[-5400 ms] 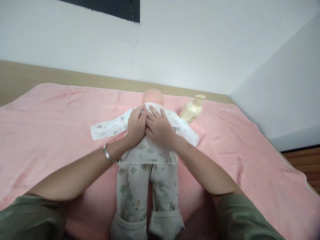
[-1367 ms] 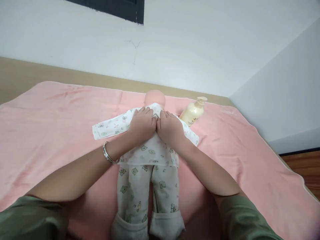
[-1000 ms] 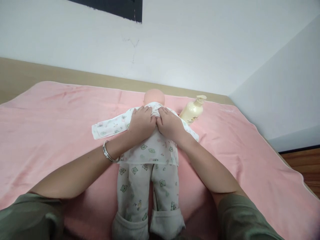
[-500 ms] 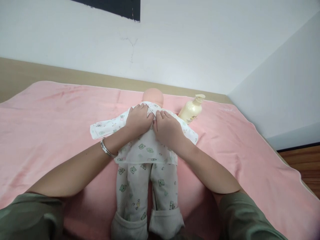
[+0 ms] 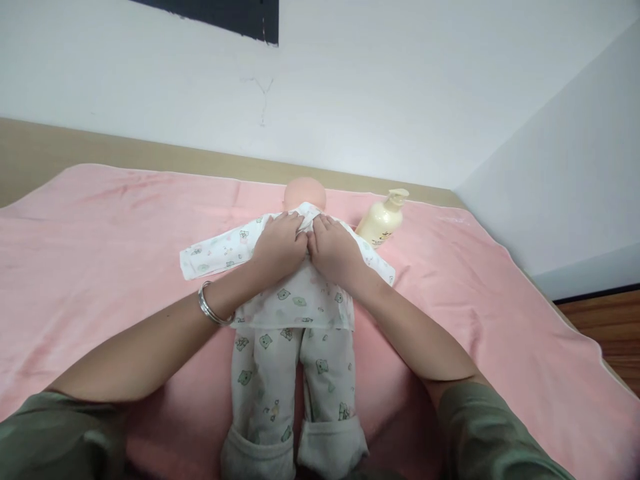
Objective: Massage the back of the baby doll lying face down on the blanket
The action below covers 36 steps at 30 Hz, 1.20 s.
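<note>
A baby doll lies stretched out away from me, its bald head [image 5: 305, 193] at the far end. It wears a white long-sleeved shirt [image 5: 295, 303] and matching trousers [image 5: 267, 380], printed with small green animals, the leg ends turned up. My left hand [image 5: 281, 243] rests on the upper shirt, fingers lying forward over the cloth. Beside it my right hand [image 5: 336, 250] lies the same way, its thumb meeting the left thumb at the middle. Between the hands, the cloth near the neck is creased. The undersides of both hands are hidden.
A cream pump bottle [image 5: 381, 220] stands tilted-looking by the doll's right-hand sleeve. Under everything spreads a pink sheet [image 5: 100, 267] on a wooden-edged surface. A white wall [image 5: 375, 87] rises directly behind, with a side wall at right.
My hands have shifted slightly on the shirt; the thumbs now touch, and the cloth between them is more bunched near the neck. Doll and bottle stay in place.
</note>
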Available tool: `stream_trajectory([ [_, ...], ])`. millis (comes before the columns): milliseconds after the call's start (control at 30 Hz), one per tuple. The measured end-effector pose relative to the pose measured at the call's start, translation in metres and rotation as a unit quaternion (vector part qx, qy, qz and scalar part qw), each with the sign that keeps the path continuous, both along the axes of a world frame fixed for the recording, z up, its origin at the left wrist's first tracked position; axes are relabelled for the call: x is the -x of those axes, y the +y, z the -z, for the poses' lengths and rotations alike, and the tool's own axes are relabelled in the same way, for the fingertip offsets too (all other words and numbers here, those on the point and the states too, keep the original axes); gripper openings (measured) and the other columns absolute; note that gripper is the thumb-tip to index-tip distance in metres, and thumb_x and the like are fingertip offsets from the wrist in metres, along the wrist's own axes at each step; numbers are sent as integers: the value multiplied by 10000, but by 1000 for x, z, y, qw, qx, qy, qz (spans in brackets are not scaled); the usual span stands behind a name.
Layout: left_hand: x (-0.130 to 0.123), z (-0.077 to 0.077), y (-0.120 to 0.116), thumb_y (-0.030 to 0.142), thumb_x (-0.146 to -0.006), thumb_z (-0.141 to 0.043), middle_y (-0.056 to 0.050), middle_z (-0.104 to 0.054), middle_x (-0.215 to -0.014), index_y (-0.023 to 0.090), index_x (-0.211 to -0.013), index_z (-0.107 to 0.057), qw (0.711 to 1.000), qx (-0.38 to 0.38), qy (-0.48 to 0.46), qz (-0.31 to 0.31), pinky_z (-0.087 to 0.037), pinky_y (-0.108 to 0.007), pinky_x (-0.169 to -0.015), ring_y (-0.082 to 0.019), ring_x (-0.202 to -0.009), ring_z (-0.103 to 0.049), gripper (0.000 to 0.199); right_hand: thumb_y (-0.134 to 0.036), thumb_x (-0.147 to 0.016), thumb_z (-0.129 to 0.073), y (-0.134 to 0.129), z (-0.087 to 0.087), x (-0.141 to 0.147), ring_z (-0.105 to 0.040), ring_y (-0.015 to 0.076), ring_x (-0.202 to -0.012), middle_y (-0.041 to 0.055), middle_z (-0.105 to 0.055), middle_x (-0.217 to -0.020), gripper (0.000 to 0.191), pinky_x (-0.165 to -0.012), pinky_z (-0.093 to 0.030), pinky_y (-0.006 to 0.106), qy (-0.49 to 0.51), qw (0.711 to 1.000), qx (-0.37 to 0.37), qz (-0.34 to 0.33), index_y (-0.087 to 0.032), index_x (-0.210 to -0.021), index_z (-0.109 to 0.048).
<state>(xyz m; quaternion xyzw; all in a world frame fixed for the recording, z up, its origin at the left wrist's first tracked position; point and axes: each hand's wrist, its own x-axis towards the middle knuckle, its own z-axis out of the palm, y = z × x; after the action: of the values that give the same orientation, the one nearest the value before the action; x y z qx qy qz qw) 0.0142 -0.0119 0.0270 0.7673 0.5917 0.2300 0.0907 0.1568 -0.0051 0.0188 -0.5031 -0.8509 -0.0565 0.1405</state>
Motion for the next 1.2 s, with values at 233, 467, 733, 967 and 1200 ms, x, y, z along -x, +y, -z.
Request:
stream_trajectory([
  [233,3,6,8,196,-914,-327,-158,-670,-1105,198,-905,-525,999,-17,28,-24,-462,-529,-972,-334,-1109,-587,199,-150,-986,-335,-30,-2,9,-593,345,-1264,229,-673,-1279,449,-1109,-468,489,-35,999,-39,-2,-25,-1334,-589],
  [467,-1,8,-6,171,-929,-315,-141,-690,-1048,186,-865,-599,997,-71,25,14,-463,-479,-992,-302,-1063,-604,292,-207,-1027,-306,8,-3,-2,-573,310,-1303,212,-656,-1314,405,-1160,-445,444,28,999,34,13,-39,-1206,-628],
  [733,1,15,2,247,-908,-350,-161,-644,-1332,124,-1221,-622,999,-24,-47,-11,-399,-537,-1149,-336,-1296,-542,433,-177,-1021,-294,-8,6,3,-600,343,-1257,253,-658,-1301,431,-1137,-459,463,-9,999,-44,-4,-1,-1235,-625],
  [967,1,23,2,244,-891,-350,-180,-669,-1307,106,-1168,-664,997,-69,-39,-11,-431,-557,-1138,-353,-1297,-564,441,-246,-1030,-348,9,0,-5,-600,316,-1244,194,-676,-1288,381,-1095,-485,456,41,999,18,-4,-68,-1222,-625],
  [1200,0,21,-2,230,-874,-390,-164,-693,-1279,121,-1058,-702,996,-81,-33,-12,-446,-485,-1171,-315,-1294,-592,378,-278,-1056,-318,23,2,-11,-570,323,-1277,200,-653,-1310,398,-1104,-459,464,45,999,25,-10,-58,-1217,-608],
])
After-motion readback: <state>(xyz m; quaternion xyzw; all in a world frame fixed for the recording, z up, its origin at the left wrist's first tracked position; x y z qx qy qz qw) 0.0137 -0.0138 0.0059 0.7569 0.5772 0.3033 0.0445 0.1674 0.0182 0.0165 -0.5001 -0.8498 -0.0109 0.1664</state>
